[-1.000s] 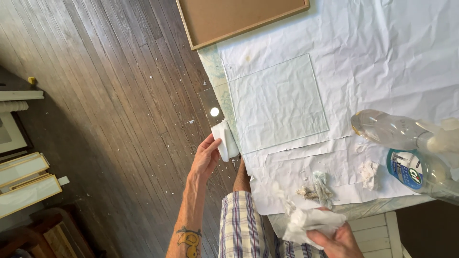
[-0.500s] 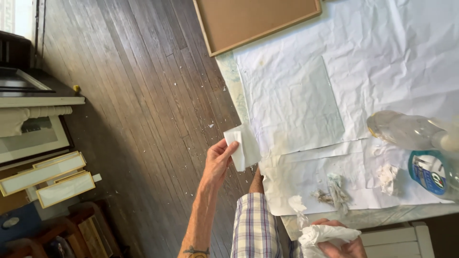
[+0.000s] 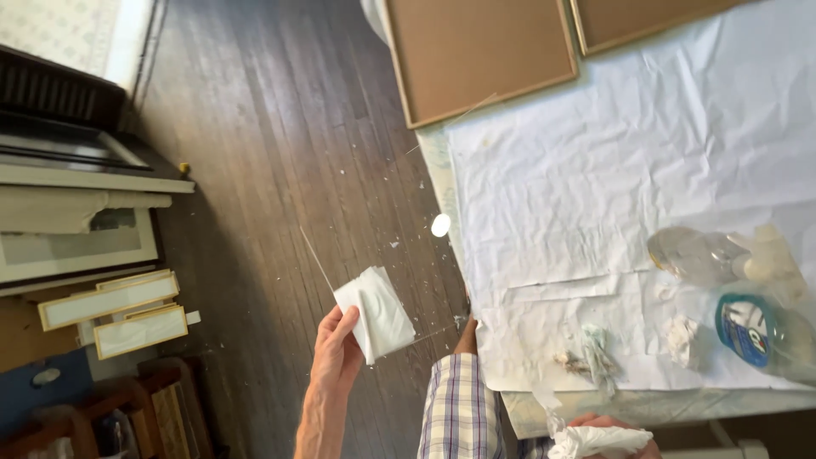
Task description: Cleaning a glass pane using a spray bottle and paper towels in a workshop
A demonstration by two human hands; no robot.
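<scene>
Holding a folded white paper towel (image 3: 376, 313) out over the dark wooden floor (image 3: 280, 153), the left hand (image 3: 336, 353) has its grip closed on the towel's lower left corner, thumb on top. A thin, clear pane of glass (image 3: 442, 183) seems to stand on edge just beside the towel, showing only as faint lines running from near the hand up toward the bench (image 3: 612, 408); whether the towel touches it I cannot tell. The right hand (image 3: 608, 429) sits at the bottom edge of the view, its grip closed on a crumpled white wad of paper (image 3: 599, 440), just below the bench edge. White crinkled paper sheets (image 3: 646, 161) cover the bench. On them lie a clear spray bottle (image 3: 739, 272) on its side, small dirty paper scraps (image 3: 591, 357) and two brown framed boards (image 3: 480, 55) at the far end. Picture frames (image 3: 110, 310) rest on the floor to the left.
</scene>
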